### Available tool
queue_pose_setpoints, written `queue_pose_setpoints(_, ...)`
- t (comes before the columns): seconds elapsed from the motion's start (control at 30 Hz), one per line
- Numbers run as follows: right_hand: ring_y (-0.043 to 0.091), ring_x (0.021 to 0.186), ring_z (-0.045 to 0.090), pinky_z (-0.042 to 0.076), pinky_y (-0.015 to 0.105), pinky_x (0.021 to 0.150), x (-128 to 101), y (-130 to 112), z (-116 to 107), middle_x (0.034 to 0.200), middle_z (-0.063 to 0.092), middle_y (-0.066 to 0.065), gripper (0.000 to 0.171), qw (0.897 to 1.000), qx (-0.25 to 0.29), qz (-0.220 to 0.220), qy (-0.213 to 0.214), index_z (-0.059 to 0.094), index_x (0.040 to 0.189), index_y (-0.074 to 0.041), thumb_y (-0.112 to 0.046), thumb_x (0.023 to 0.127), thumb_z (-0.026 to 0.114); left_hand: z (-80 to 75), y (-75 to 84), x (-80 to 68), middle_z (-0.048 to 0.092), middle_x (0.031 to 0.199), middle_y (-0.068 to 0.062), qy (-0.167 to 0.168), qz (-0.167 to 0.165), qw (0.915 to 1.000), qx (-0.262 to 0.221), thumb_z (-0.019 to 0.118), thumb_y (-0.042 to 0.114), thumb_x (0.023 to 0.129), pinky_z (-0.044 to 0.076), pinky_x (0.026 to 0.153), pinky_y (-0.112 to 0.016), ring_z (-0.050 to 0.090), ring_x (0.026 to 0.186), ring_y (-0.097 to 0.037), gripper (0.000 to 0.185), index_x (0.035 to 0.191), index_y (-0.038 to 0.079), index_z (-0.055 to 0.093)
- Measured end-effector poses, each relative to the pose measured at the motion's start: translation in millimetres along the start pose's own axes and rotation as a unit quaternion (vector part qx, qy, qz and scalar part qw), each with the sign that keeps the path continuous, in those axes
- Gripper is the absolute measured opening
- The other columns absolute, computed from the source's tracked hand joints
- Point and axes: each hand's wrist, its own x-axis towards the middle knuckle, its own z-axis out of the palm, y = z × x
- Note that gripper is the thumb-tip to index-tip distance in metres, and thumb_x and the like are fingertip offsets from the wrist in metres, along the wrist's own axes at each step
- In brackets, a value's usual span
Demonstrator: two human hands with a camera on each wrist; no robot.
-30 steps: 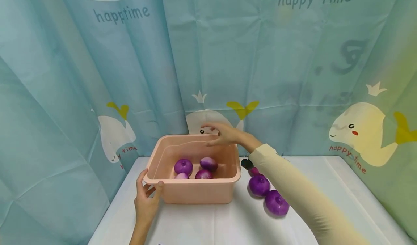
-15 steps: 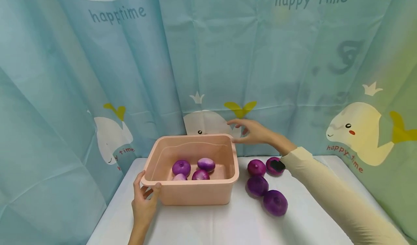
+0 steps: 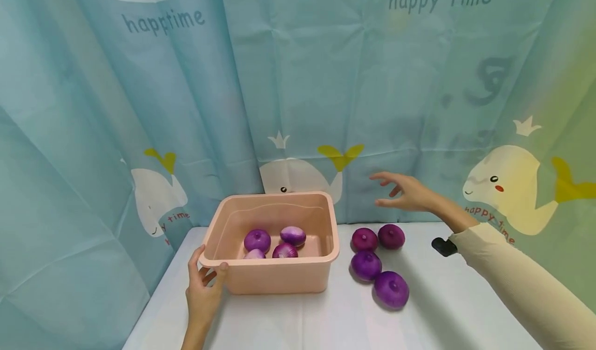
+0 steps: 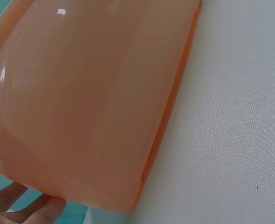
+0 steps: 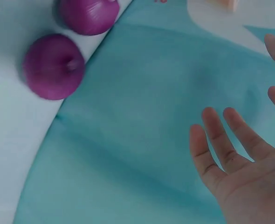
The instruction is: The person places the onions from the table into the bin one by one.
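My left grip (image 3: 203,293) held the pink tub's (image 3: 274,280) near corner rim; my right grip (image 3: 404,192) hung wide, fingers spread, above four purple onions (image 3: 379,259) on the surface (image 3: 326,319).

The head view looks forward and down over the pink tub (image 3: 279,275); the left wrist view presses close against its wall, while the right wrist view seems to share the onions (image 5: 53,66).
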Motion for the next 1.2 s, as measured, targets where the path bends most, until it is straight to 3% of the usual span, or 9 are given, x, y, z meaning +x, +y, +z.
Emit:
queue_pose_setpoints(0.2,0.029,0.098,0.071,0.060,0.041,0.077,-22,15,-4,0.138,0.059,0.024,0.067,1.000,0.004,0.023,0.006,0.051,0.149,-0.013,-0.031,0.092,0.080,-0.1,-1.7,0.1,0.052,0.147,-0.027,0.000,0.001,1.0000,-0.001,0.069,0.022,0.100,0.048,0.073,-0.005,0.065,0.112,-0.044,0.069,0.159,0.024,0.033)
queue_pose_setpoints(0.47,0.027,0.097,0.071,0.058,0.054,0.084,-38,29,-1,0.135,0.061,0.024,0.063,1.000,0.002,0.015,0.014,0.054,0.148,-0.013,-0.031,0.093,0.078,0.8,0.2,0.6,0.050,0.150,-0.024,-0.004,0.000,1.0000,0.002,0.069,0.023,0.100,0.048,0.075,-0.004,0.063,0.114,-0.041,0.069,0.159,0.025,0.032)
queue_pose_setpoints(0.7,0.030,0.096,0.072,0.060,0.045,0.077,-43,39,9,0.131,0.062,0.025,0.061,1.000,0.001,0.022,0.012,0.054,0.147,-0.012,-0.030,0.093,0.078,1.7,0.4,-1.2,0.047,0.152,-0.023,-0.006,-0.008,0.9999,0.009,0.069,0.025,0.100,0.046,0.075,-0.002,0.062,0.115,-0.038,0.071,0.160,0.026,0.030)
queue_pose_setpoints(0.83,0.030,0.095,0.072,0.060,0.043,0.076,-44,51,20,0.133,0.061,0.027,0.063,0.999,0.013,0.034,0.003,0.054,0.147,-0.009,-0.031,0.093,0.078,0.8,-1.8,-1.4,0.048,0.152,-0.022,0.002,-0.004,0.9999,0.009,0.069,0.025,0.100,0.047,0.077,-0.003,0.064,0.109,-0.016,0.070,0.159,0.026,0.031)
queue_pose_setpoints(0.97,0.031,0.094,0.073,0.060,0.042,0.077,-48,68,38,0.136,0.060,0.028,0.063,0.999,0.014,0.044,-0.001,0.055,0.145,-0.007,-0.030,0.092,0.079,0.9,-4.0,-0.9,0.048,0.152,-0.021,0.002,0.003,1.0000,0.003,0.070,0.023,0.100,0.048,0.080,-0.004,0.054,0.101,0.013,0.070,0.159,0.026,0.032)
queue_pose_setpoints(1.03,0.036,0.101,0.071,0.060,0.042,0.078,-51,75,48,0.137,0.059,0.027,0.061,0.999,0.022,0.044,-0.003,0.056,0.143,-0.005,-0.028,0.091,0.080,1.0,-4.6,-0.8,0.047,0.152,-0.021,0.001,0.005,1.0000,0.001,0.070,0.022,0.100,0.048,0.080,-0.004,0.052,0.100,0.017,0.070,0.159,0.025,0.033)
queue_pose_setpoints(1.1,0.044,0.109,0.066,0.060,0.043,0.080,-53,81,57,0.139,0.057,0.028,0.060,0.998,0.038,0.043,-0.008,0.056,0.141,-0.003,-0.024,0.091,0.080,0.9,-4.5,-0.9,0.047,0.152,-0.021,0.001,0.004,1.0000,0.003,0.070,0.023,0.100,0.048,0.079,-0.004,0.053,0.100,0.014,0.070,0.159,0.025,0.032)
queue_pose_setpoints(1.2,0.050,0.118,0.059,0.060,0.042,0.083,-57,89,69,0.141,0.053,0.032,0.059,0.997,0.061,0.043,-0.019,0.055,0.140,0.000,-0.021,0.091,0.080,1.1,-3.8,-1.1,0.047,0.152,-0.021,0.000,0.000,1.0000,0.005,0.070,0.023,0.100,0.048,0.078,-0.004,0.061,0.105,-0.003,0.070,0.159,0.026,0.032)
